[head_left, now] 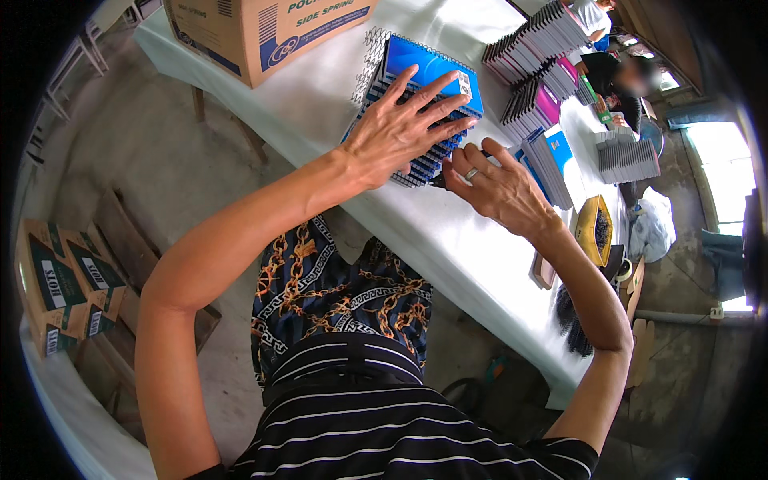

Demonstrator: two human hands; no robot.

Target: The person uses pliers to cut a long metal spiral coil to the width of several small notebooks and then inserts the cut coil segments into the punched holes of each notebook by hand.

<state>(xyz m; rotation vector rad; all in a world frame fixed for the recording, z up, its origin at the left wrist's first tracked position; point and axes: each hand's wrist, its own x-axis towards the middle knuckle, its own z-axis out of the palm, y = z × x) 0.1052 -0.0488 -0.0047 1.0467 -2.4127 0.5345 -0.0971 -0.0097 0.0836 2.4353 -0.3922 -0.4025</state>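
Observation:
A stack of spiral-bound notebooks (420, 58) with blue covers lies at the table's near edge, the coils along its near side dark. My left hand (392, 132) rests flat across the top cover, fingers spread. At the stack's near right corner, my right hand (506, 190), with a ring on one finger, is closed around a small dark object (438, 182). Only a bit of that object shows by the coils, so its kind is unclear. Loose wire coils (370, 68) stick out along the stack's left side.
The white-covered table (472, 248) carries a cardboard box (272, 40) at the far left. Notebook stacks (532, 44) stand at the far right, beside a co-worker (632, 84). Nearer are blue-covered books (552, 164), a yellow container (594, 228) and dark coils (572, 320).

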